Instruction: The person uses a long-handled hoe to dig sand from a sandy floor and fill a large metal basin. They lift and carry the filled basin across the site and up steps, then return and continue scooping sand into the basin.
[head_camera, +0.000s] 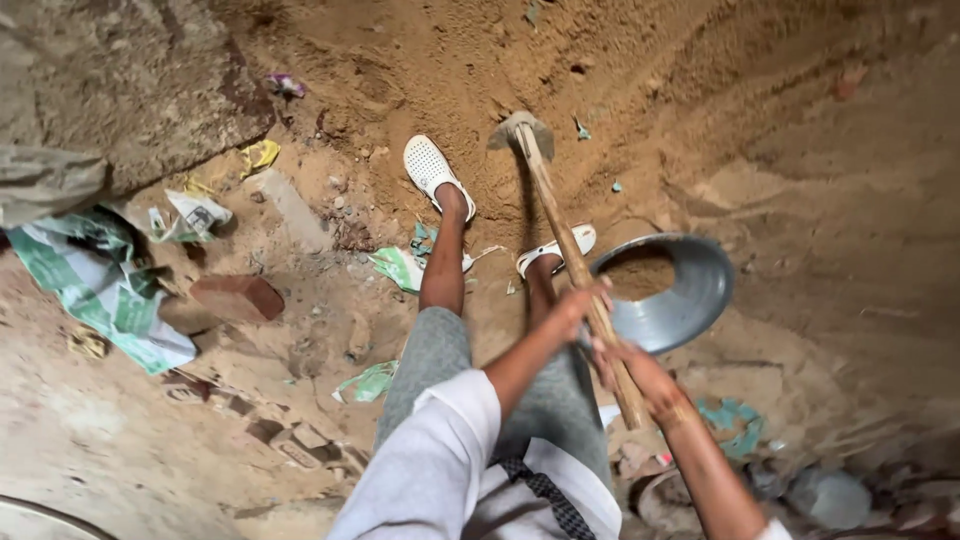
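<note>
The head view looks straight down on a person standing in loose brown sand. Both hands grip a hoe (560, 230) with a long wooden handle. The left hand (578, 305) is clenched around the handle higher toward the blade, its fingers (598, 292) wrapped over the wood. The right hand (622, 362) is clenched around the handle just below the left hand, close to the handle's end.

The hoe runs slantwise from the hands up to its metal blade, which is sunk in the sand pile (700, 110). The blade sits just beyond the person's feet, between the left shoe (435, 172) and the right shoe (555, 250), both white with small holes.

A round metal pan (690, 300) lies on the ground just right of the hoe handle, touching or nearly touching it in this view. It is partly filled with sand on the side nearest the handle.

Left of the hoe, well apart from it, a red brick (238, 296) lies on the ground. Further left is a crumpled green and white sack (100, 290). Scraps of green and white wrapper (398, 265) lie beside the person's left leg, near the handle. A large grey stone slab (120, 90) fills the upper left corner, far from the hoe. The person wears grey trousers and a white shirt.
</note>
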